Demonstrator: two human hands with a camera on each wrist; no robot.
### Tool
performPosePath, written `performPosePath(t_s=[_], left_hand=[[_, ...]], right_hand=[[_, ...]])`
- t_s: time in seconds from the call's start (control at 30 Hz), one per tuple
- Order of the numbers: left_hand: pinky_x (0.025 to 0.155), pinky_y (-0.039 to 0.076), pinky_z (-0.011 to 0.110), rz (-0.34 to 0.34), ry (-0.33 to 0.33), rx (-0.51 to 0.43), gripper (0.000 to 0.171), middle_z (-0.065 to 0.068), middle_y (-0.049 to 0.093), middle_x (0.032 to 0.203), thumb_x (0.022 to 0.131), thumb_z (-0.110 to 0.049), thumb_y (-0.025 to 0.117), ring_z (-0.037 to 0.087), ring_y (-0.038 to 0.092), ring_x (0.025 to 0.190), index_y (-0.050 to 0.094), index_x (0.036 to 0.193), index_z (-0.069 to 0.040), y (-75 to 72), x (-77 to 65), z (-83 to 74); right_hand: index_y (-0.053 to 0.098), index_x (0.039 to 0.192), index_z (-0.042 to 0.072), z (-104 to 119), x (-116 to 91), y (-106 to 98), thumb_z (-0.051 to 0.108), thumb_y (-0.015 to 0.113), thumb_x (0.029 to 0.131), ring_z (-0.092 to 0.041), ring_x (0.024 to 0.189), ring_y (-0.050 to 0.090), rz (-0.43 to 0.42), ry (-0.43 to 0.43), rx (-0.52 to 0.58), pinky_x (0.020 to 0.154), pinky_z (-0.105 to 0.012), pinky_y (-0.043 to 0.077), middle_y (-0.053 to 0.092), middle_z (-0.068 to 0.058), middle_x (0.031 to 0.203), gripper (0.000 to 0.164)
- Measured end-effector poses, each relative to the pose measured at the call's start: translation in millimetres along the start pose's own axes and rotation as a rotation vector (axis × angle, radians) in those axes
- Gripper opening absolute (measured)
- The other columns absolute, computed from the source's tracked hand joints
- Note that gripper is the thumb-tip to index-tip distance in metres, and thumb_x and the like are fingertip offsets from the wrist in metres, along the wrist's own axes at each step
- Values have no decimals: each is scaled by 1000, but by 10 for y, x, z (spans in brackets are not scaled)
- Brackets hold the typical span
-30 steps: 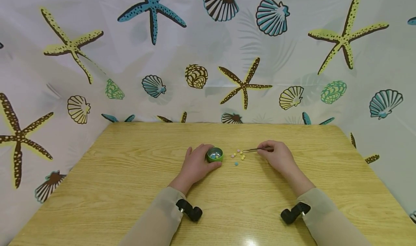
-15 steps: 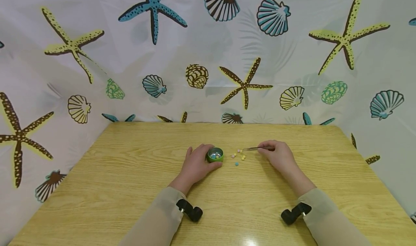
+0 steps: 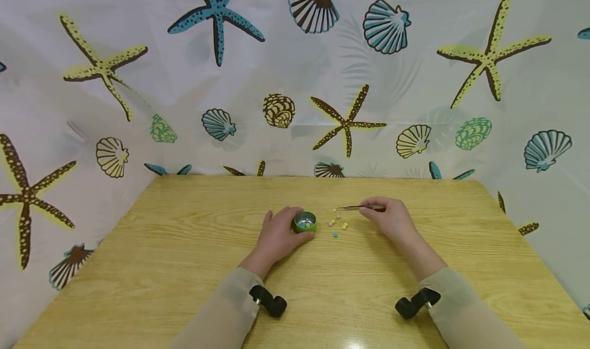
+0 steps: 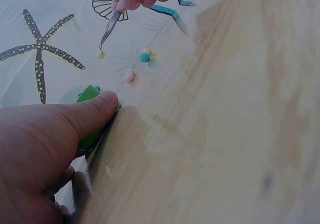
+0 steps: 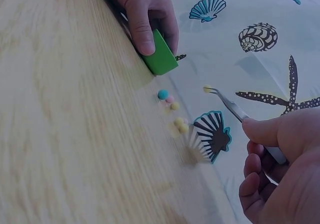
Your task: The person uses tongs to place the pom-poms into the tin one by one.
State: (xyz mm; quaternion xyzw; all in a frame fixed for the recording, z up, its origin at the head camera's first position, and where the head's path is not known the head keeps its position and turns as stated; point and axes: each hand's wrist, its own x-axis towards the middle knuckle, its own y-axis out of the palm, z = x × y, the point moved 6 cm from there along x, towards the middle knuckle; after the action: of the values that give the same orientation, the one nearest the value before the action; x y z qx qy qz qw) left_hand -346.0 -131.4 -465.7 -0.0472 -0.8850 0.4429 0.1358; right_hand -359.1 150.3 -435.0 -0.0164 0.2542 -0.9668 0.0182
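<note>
Nearest us, behind the fingers of both hands, we note two beige sleeves (image 3: 470, 308), each with a black wrist mount (image 3: 417, 303); beneath them runs the wood-grain table (image 3: 295, 298); forward of the left sleeve we see the left hand (image 3: 278, 239), its thumb on the near side of the green cup (image 5: 162, 59) and its fingers curled round the far side, so the cup sits clamped between them, upright on the table; inside we make out a blue bead (image 3: 302, 224) and a yellowish one.

To the right of the left thumb, between it and the right fingertips, we record the loose beads: a turquoise bead (image 5: 162, 94) nearest us, two touching yellow beads (image 3: 344, 226) closer to the right fingers, then two pink beads (image 3: 338, 216) and a single yellow bead (image 5: 174, 105); the right hand (image 3: 392, 218) has thumb and fingers clamped together on the metal tweezers (image 5: 232, 107), which point leftward from the fingertips; at their tips, above the table and beyond the loose beads, we observe a held yellow bead (image 5: 206, 88).

Farthest from the fingers, past the table's back edge, we find a white cloth (image 3: 295, 57) printed with starfish and shells.
</note>
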Motion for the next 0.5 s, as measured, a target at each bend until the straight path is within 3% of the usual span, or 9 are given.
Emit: performPosePath(t_s=[0.27,0.5], left_hand=[[132,11,68,0,-1,6,66,15,67,149,96,-38,90,40,45,156,65,149,-8,18,10,48],[132,11,68,2,-5,-7,66,15,66,150,96,-38,90,41,45,156,65,149,-8,23,14,38]], right_hand=[[80,129,6,129,42,122,21,77,108,-31,122,67,39,-19,124,105,-47,52,75,-12,130,26],[80,128,5,242,43,221,20,77,107,-30,118,68,54,-50,133,103,-47,53,76,-12,127,26]])
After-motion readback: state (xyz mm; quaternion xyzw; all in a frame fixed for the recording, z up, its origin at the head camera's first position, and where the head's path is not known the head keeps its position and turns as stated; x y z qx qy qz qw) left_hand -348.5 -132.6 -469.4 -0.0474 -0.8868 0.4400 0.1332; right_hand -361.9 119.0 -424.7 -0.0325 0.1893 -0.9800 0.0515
